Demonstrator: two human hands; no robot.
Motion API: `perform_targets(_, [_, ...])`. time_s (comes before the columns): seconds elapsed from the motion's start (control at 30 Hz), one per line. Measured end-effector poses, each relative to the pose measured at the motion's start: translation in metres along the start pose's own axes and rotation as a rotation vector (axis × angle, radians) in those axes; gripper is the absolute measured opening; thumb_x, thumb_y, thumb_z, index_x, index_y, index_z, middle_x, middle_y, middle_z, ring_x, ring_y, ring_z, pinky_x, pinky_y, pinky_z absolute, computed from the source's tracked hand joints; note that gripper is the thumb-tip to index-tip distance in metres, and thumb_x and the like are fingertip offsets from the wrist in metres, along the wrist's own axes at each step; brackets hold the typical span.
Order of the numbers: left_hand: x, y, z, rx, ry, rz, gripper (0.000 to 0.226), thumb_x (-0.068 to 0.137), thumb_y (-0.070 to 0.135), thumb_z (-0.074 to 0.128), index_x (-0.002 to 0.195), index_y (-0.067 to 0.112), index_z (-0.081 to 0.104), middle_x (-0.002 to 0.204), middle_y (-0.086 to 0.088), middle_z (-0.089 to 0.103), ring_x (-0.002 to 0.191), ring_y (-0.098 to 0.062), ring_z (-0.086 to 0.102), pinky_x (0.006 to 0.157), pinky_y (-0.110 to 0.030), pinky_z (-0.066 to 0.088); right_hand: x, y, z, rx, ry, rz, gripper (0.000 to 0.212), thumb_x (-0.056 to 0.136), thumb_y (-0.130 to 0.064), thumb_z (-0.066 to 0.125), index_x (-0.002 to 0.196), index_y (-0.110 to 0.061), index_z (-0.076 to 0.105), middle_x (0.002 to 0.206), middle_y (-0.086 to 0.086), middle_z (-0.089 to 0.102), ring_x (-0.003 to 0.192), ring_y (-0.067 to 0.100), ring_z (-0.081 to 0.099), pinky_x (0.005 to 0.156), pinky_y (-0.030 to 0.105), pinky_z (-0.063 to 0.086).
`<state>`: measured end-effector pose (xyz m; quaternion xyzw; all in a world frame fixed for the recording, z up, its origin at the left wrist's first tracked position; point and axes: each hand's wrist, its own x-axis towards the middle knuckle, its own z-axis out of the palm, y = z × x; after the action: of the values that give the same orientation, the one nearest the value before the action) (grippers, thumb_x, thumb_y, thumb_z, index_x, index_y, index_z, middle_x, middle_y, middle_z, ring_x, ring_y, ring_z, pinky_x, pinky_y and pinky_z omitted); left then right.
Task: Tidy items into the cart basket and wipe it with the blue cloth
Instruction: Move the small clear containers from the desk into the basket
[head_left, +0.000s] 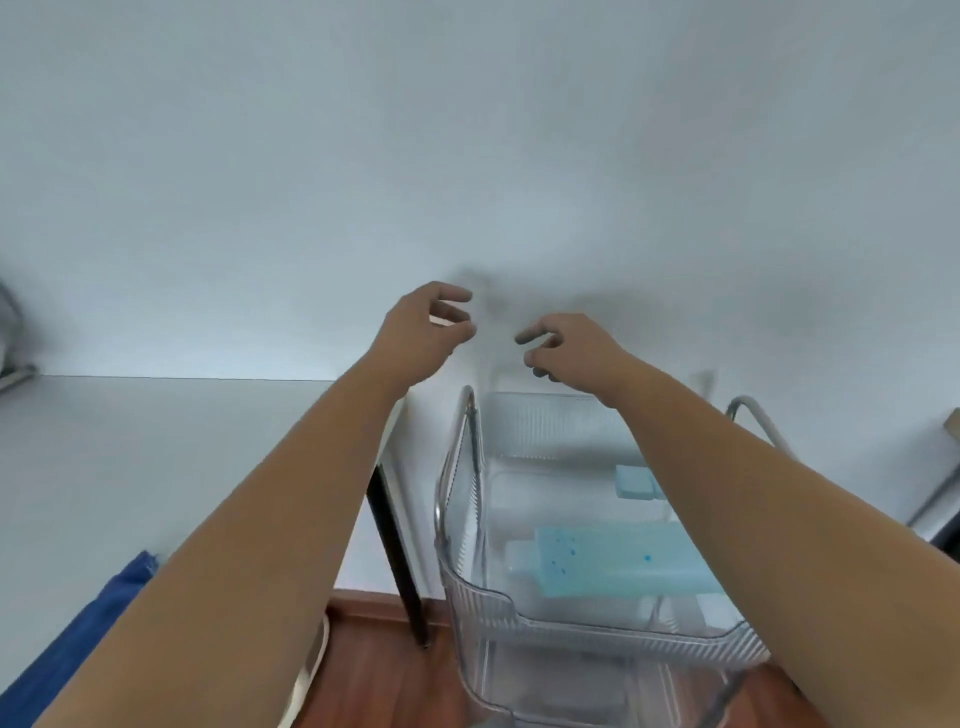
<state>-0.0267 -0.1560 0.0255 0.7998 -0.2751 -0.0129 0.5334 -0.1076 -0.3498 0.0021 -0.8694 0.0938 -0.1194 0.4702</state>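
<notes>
A clear ribbed plastic cart basket (483, 597) stands at the lower right on a metal frame. Inside it lie a long pale blue pack (623, 564) with dark blue dots and a small light blue block (635, 481). A dark blue cloth (88, 618) lies on the white table at the lower left, partly hidden by my left forearm. My left hand (423, 332) and my right hand (569, 345) are raised above the basket's far end, in front of the wall. Both have curled, spread fingers and hold nothing.
A white table (156, 441) fills the left side, with a black leg (397, 551) next to the basket. The cart's metal handle (753, 410) curves at the right. Wooden floor (384, 665) shows below. A pale wall is close behind.
</notes>
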Motion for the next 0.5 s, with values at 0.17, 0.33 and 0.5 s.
perform_targets(0.17, [-0.023, -0.055, -0.079, 0.134, 0.164, -0.123, 0.027, 0.085, 0.02, 0.069, 0.111, 0.026, 0.065, 0.09, 0.01, 0.068, 0.069, -0.01, 0.059, 0.058, -0.022, 0.042, 0.006, -0.026, 0.057, 0.031, -0.04, -0.043, 0.023, 0.083, -0.01, 0.059, 0.095, -0.026, 0.07, 0.085, 0.005, 0.067, 0.073, 0.014, 0.066, 0.073, 0.031, 0.055])
perform_targets(0.33, [-0.039, -0.107, -0.126, 0.191, 0.203, -0.294, 0.029, 0.085, 0.019, 0.069, 0.112, 0.022, 0.063, 0.093, 0.005, 0.069, 0.079, -0.01, 0.061, 0.062, -0.025, 0.043, 0.021, -0.044, 0.114, 0.007, -0.1, -0.056, 0.024, 0.081, -0.012, 0.058, 0.095, -0.027, 0.07, 0.091, 0.006, 0.069, 0.074, 0.015, 0.063, 0.066, 0.024, 0.051])
perform_targets(0.5, [-0.036, -0.144, -0.145, 0.201, 0.211, -0.382, 0.027, 0.083, 0.023, 0.072, 0.108, 0.024, 0.062, 0.1, 0.001, 0.069, 0.09, -0.015, 0.064, 0.069, -0.028, 0.045, 0.039, -0.047, 0.159, -0.123, -0.204, -0.037, 0.024, 0.075, -0.028, 0.065, 0.094, -0.042, 0.063, 0.103, -0.014, 0.065, 0.096, 0.011, 0.062, 0.095, 0.048, 0.045])
